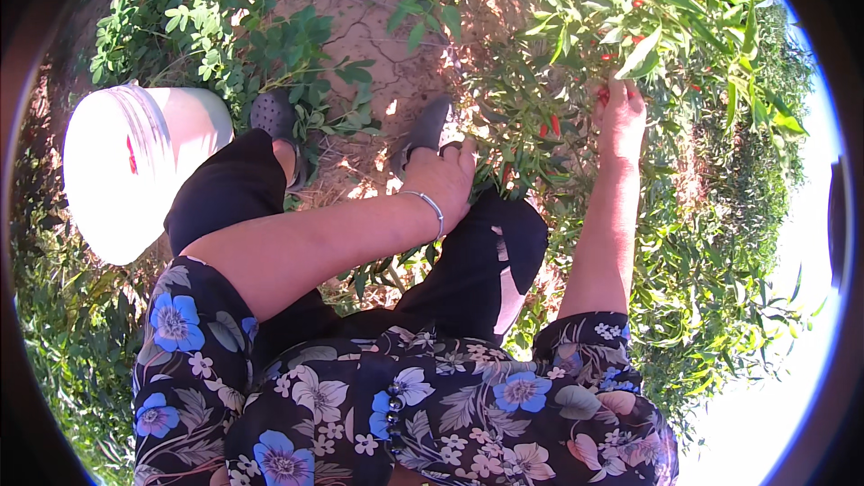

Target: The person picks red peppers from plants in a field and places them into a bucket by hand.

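My right hand (619, 111) is raised among the leaves of a chili pepper plant (675, 20). Its fingers are closed around a small red chili pepper (603, 94), which is partly hidden. My left hand (442, 175), with a silver bracelet (432, 210) at its wrist, hangs over my knee beside the lower leaves. Its fingertips are partly hidden, so whether it holds anything cannot be told. Between the two hands, more red chili peppers (553, 125) hang among the foliage. Others (638, 39) show just beyond my right hand.
A white bucket (199, 118) stands by my left leg, its near part washed out by glare, with a small red patch (131, 154) on it. Low leafy plants (196, 7) grow behind it. Cracked dry soil (385, 47) lies beyond my grey shoes (273, 115).
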Action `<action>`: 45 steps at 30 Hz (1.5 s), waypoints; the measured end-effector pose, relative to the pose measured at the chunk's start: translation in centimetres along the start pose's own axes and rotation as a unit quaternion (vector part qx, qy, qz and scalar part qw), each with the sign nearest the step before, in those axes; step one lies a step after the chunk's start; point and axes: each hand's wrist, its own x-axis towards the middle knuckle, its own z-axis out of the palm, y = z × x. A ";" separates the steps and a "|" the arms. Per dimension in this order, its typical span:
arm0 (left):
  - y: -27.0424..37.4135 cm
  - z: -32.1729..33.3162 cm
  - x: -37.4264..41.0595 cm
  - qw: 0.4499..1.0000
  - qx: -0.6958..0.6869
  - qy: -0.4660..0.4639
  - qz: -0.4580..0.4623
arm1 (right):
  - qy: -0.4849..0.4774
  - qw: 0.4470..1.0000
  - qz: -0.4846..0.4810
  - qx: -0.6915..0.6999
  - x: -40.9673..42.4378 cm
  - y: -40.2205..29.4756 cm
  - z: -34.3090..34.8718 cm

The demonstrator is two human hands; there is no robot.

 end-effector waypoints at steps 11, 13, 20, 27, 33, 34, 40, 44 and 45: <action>1.1 0.9 0.5 0.995 0.076 0.053 0.037 | 0.067 0.991 0.075 -0.092 13.2 9.3 -5.0; -0.4 1.0 0.3 0.996 0.057 0.064 0.002 | 0.001 0.967 0.138 0.213 9.3 4.7 1.0; 0.4 0.5 -0.1 0.998 -0.034 0.053 0.009 | 0.026 0.936 0.136 0.324 5.2 3.3 -0.7; 0.5 0.1 -0.3 0.998 -0.056 0.037 0.004 | -0.035 0.913 0.171 0.368 3.9 2.6 -1.1; 0.7 -0.2 0.2 0.999 -0.037 0.027 0.012 | -0.171 0.774 0.112 0.599 3.2 4.4 -0.6; 0.9 -0.2 0.3 0.999 -0.032 0.035 0.007 | -0.144 0.775 0.118 0.604 3.1 4.1 -0.7; 1.0 0.1 0.5 0.999 -0.041 -0.004 -0.026 | -0.061 0.829 0.129 0.540 3.3 1.4 -0.5; 0.3 1.0 0.7 1.000 -0.024 0.009 -0.017 | -0.016 0.885 0.090 0.457 2.7 0.0 1.1; 0.2 1.3 0.7 0.999 -0.015 0.036 -0.002 | -0.015 0.903 0.075 0.422 3.1 0.2 1.1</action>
